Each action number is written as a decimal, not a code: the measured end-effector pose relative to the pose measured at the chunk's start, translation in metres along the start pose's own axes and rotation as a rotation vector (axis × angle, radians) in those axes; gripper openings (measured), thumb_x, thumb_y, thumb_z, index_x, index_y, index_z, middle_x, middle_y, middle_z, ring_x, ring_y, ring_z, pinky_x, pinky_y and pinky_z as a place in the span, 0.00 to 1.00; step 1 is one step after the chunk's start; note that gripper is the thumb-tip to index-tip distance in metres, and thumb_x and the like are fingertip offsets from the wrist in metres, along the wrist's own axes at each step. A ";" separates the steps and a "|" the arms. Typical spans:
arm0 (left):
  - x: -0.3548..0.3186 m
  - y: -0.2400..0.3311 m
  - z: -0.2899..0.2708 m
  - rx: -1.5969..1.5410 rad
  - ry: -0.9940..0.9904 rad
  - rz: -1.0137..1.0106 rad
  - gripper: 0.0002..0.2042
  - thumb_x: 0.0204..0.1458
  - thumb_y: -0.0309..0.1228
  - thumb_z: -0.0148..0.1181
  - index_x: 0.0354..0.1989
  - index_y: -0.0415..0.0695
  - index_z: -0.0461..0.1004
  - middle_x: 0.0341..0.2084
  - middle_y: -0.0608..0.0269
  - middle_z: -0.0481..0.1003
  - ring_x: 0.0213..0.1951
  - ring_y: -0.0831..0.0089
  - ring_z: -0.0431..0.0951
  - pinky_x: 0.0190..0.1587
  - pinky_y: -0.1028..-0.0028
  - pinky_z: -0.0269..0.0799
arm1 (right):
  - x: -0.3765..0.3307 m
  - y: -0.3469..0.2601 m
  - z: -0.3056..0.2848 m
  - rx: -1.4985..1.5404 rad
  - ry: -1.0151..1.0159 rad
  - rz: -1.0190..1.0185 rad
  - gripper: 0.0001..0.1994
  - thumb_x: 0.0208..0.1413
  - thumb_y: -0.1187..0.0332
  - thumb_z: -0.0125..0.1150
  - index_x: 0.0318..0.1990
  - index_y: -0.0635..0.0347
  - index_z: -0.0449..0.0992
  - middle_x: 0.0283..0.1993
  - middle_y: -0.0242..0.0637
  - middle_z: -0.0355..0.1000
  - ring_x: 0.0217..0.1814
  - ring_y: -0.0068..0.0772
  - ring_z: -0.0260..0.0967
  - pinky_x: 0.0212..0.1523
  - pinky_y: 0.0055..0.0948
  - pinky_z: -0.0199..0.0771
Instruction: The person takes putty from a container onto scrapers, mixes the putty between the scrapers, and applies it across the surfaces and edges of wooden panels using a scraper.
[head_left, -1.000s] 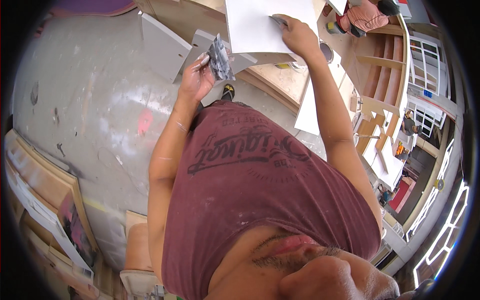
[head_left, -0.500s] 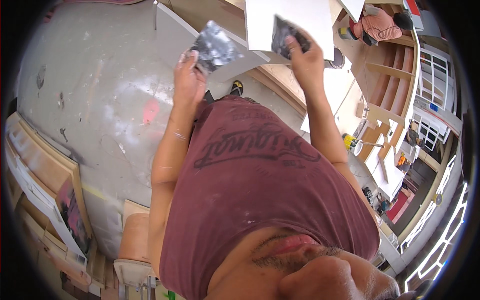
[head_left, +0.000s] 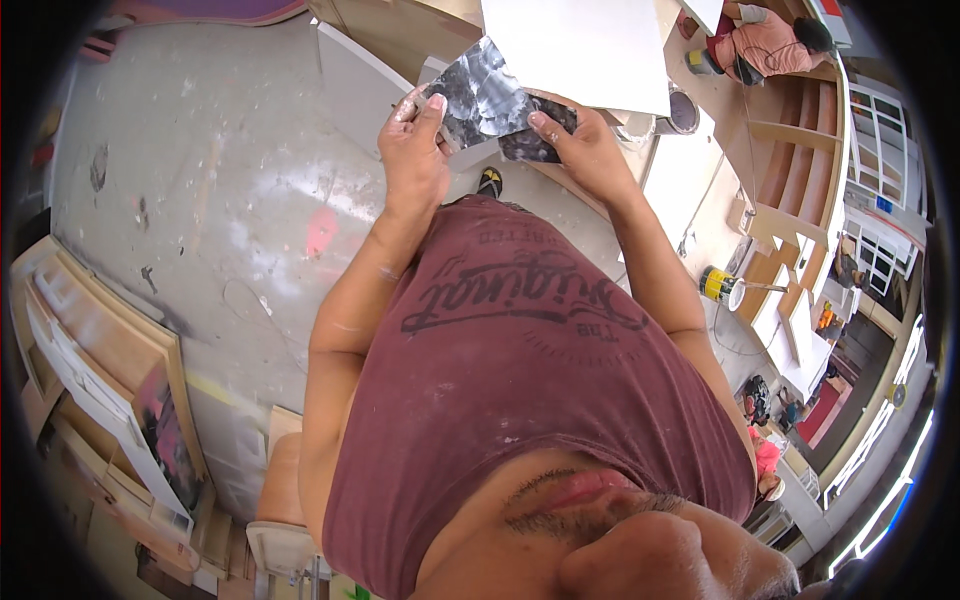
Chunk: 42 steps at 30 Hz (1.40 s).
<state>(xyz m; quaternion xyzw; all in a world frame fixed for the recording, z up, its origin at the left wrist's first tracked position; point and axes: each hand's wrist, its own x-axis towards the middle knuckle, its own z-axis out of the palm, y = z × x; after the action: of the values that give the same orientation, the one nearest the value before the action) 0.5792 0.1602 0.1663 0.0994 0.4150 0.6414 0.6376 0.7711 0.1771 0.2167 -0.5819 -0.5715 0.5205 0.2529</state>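
Note:
My left hand point(head_left: 412, 160) pinches a thin, flat, squarish plate point(head_left: 482, 88), dark with grey and whitish smears, thumb on its upper face. White residue marks my left fingers. In my right hand point(head_left: 598, 160) is a smaller dark flat plate point(head_left: 535, 148) with lighter blotches, gripped between thumb and fingers. The two plates meet in front of me; the left one's corner overlaps the right one's edge, or touches it. Just beyond them lies a large white panel point(head_left: 575, 50).
An open round tin point(head_left: 683, 112) stands right of the white panel. A pale board point(head_left: 360, 85) slants at the left. Farther right are a yellow-and-white bucket point(head_left: 722, 288), wooden shelving point(head_left: 790, 140) and a crouching person point(head_left: 765, 45). Wooden panels point(head_left: 140, 350) lean at far left.
Both hands have come together from apart. My left hand moved right and my right hand moved left and lower, so the two plates now meet.

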 end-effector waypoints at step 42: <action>0.035 -0.047 -0.034 -0.157 -0.283 -0.465 0.09 0.59 0.24 0.41 0.39 0.36 0.70 0.36 0.59 0.76 0.40 0.71 0.78 0.48 0.70 0.75 | 0.231 -0.041 -0.071 -1.040 0.286 -0.246 0.20 0.47 0.80 0.49 0.47 0.55 0.78 0.44 0.51 0.76 0.49 0.51 0.73 0.50 0.43 0.72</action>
<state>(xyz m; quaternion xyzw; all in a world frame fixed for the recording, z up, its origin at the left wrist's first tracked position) 0.5862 0.1709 0.0995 0.0403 0.2826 0.4877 0.8250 0.7733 0.4218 0.2033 -0.6239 -0.7769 0.0520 0.0661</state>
